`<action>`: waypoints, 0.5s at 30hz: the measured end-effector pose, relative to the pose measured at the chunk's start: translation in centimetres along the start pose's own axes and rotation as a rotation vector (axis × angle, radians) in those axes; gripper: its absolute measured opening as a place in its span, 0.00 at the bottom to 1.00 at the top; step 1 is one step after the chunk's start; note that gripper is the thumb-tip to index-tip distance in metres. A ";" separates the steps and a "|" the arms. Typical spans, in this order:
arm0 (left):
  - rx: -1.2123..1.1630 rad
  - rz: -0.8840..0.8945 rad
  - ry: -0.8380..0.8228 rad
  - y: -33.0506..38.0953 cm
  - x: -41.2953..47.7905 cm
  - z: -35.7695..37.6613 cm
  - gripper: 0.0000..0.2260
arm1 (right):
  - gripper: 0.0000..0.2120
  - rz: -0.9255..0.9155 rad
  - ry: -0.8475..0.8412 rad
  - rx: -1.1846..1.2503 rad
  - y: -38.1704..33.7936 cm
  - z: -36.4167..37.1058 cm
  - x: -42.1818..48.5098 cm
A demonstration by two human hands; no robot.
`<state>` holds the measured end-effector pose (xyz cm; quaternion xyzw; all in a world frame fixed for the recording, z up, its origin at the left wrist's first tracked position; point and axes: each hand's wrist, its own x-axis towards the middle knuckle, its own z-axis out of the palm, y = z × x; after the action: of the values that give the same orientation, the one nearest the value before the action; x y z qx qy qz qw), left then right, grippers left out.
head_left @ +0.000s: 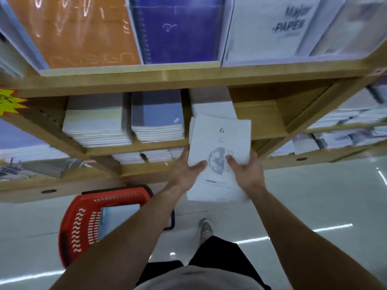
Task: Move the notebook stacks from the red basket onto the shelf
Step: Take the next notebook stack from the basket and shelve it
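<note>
Both hands hold a stack of white notebooks (219, 139) in front of the wooden shelf (188, 79). My left hand (186, 170) grips its left edge, thumb on the cover. My right hand (245, 170) grips the right side, thumb on the printed globe picture. The stack's far end reaches into the middle shelf level, over a white pile there. The red basket (83, 222) stands on the floor at lower left, partly hidden by my left forearm, with bluish notebooks (119, 216) inside.
Piles of white and blue notebooks (157, 118) fill the middle shelf to the left; bare wood (259, 118) lies to the right of the held stack. Orange, purple and white pads sit on the top level. My shoe (206, 230) is on the glossy floor.
</note>
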<state>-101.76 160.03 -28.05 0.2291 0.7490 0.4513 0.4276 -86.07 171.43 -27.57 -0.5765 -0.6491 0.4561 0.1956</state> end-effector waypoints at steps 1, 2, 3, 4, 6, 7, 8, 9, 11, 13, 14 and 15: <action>-0.008 -0.003 0.028 0.7 1.1 1.2 0.26 | 0.27 -0.009 -0.007 0.004 0.0 -0.7 2.1; -0.009 -0.003 0.058 1.7 2.1 2.3 0.26 | 0.28 -0.023 -0.021 0.003 -0.1 -1.1 4.1; -0.004 -0.005 0.090 2.4 3.5 3.1 0.26 | 0.29 -0.036 -0.040 -0.003 -0.3 -1.4 6.1; 0.009 -0.008 0.124 3.2 5.0 3.7 0.26 | 0.30 -0.048 -0.061 -0.013 -0.5 -1.6 8.2; 0.024 -0.006 0.167 4.0 8.0 4.2 0.30 | 0.31 -0.068 -0.091 -0.034 -1.3 -1.5 11.8; 0.020 -0.003 0.188 4.2 9.7 4.3 0.33 | 0.30 -0.073 -0.109 -0.041 -1.7 -1.1 13.6; 0.026 -0.013 0.206 4.3 11.1 4.2 0.35 | 0.30 -0.077 -0.118 -0.049 -2.1 -0.6 15.2; 0.033 -0.028 0.223 4.2 12.4 4.1 0.35 | 0.29 -0.082 -0.118 -0.054 -2.4 -0.1 16.6; 0.051 -0.040 0.257 4.4 14.4 4.0 0.33 | 0.29 -0.090 -0.118 -0.050 -2.7 1.0 18.9; 0.078 -0.040 0.289 4.6 15.6 3.8 0.30 | 0.29 -0.097 -0.124 -0.062 -2.6 1.8 20.3; 0.098 -0.047 0.297 4.5 16.0 3.8 0.30 | 0.28 -0.099 -0.128 -0.073 -2.4 2.1 20.7; 0.108 -0.050 0.311 4.4 16.3 3.9 0.31 | 0.28 -0.103 -0.133 -0.085 -2.1 2.2 21.1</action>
<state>-107.25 175.95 -32.20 0.1603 0.8349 0.4295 0.3045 -94.43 190.34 -32.73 -0.5186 -0.7080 0.4551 0.1505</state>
